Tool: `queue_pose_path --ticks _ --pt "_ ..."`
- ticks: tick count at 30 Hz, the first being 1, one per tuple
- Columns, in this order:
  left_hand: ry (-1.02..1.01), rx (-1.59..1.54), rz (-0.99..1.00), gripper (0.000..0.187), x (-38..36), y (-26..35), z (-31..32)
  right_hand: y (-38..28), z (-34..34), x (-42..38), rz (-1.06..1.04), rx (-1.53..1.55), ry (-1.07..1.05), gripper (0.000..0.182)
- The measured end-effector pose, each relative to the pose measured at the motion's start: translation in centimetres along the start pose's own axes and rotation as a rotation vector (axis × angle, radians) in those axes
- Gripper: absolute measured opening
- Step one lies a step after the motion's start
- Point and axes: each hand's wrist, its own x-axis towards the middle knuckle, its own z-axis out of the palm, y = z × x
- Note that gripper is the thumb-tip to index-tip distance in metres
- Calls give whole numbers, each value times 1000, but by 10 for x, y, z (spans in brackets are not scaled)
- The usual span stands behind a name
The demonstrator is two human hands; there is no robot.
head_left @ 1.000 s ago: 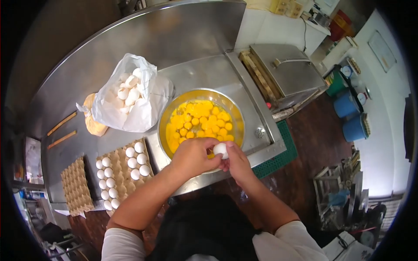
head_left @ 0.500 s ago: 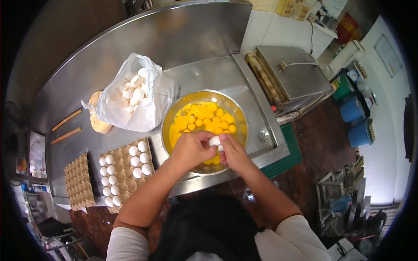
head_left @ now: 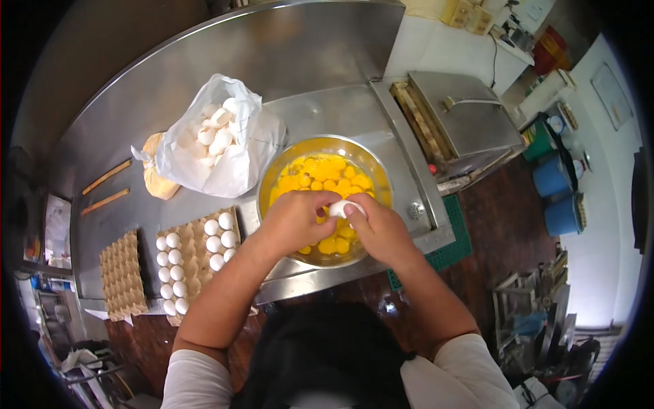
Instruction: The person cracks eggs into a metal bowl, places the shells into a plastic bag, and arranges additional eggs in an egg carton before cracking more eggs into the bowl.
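Both of my hands are over a large metal bowl of egg yolks and clear egg white. Between them is a white egg, held level above the yolks. My left hand grips it from the left with thumb and fingers. My right hand is closed round its right side, thumb on top. Whether the shell is cracked underneath is hidden. To the left lies a cardboard egg tray with white eggs along both sides, partly covered by my left forearm.
An open white plastic bag of eggshells stands behind the tray, beside a tied bag of tan contents. An empty egg tray and two wooden sticks lie farther left. A lidded metal box adjoins the counter on the right.
My hands have turned the egg, and more of its white shell shows. My right hand has shifted slightly right, its thumb now across the top. The view has shifted a little.
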Motion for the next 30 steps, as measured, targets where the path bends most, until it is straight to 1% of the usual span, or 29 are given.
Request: queue_pose_path --ticks 1,2,3,4,5,6,7,8,10,12,14,16,17,18,19,20,21,22,23,25,26,27,28,29,30 --pt "9 4 -3 34 -2 -1 0 3 2 0 -62 23 22 38" --pt "-26 -36 -40 37 -7 -2 0 8 6 0 -75 24 16 38" --pt "-56 -73 -79 40 -13 -3 -2 12 13 -1 125 375 -106 38" --pt "-35 -62 -89 40 -22 -1 -5 11 19 0 327 720 -239 37" --pt "17 -6 -115 44 -33 3 -8 5 20 1 400 870 -304 38" --pt "71 51 -141 48 -44 8 -13 4 26 4 378 867 -329 38" --pt "119 182 -242 60 -57 15 -21 6 34 9 442 1002 -367 38" --pt "141 193 -253 60 -73 13 -24 4 39 15 511 1136 -404 38" --pt "425 105 -175 63 -111 4 -30 -19 51 33 470 1133 -429 40" --pt "373 21 -297 69 -150 2 -30 -53 63 58 406 1135 -438 40" --pt "353 -36 -268 68 -187 -5 -19 -92 75 97 236 1197 -514 50" --pt "274 -321 -456 62 -219 -14 -2 -145 77 126 288 1190 -446 67" --pt "263 -330 -425 62 -229 -15 5 -160 86 133 248 1053 -305 73" --pt "289 -399 -465 62 -237 -16 9 -169 94 140 210 911 -162 78" --pt "313 -470 -505 62 -240 -18 9 -164 105 143 96 822 -137 79" --pt "298 -483 -471 62 -244 -20 6 -149 120 141 -12 726 -118 79" --pt "269 -510 -449 63 -248 -21 1 -135 132 130 -28 718 -112 78" --pt "237 -537 -430 64 -251 -21 -5 -118 147 110 -3 717 -60 74" --pt "215 -564 -417 61 -252 -21 -12 -90 161 87 -61 775 -34 69" --pt "126 -612 -375 60 -255 -28 -29 -75 141 17 171 844 -36 60" --pt "76 -648 -360 60 -257 -34 -35 -58 129 -14 327 809 -40 54" --pt "45 -613 -301 57 -260 -46 -36 -42 118 -48 490 783 -43 48" --pt "-33 -633 -281 57 -260 -50 -41 -31 110 -81 556 745 80 40" --pt "-74 -637 -264 57 -258 -51 -48 -28 97 -114 630 717 185 40" --pt "-112 -640 -243 56 -256 -53 -55 -18 91 -149 637 690 346 39"
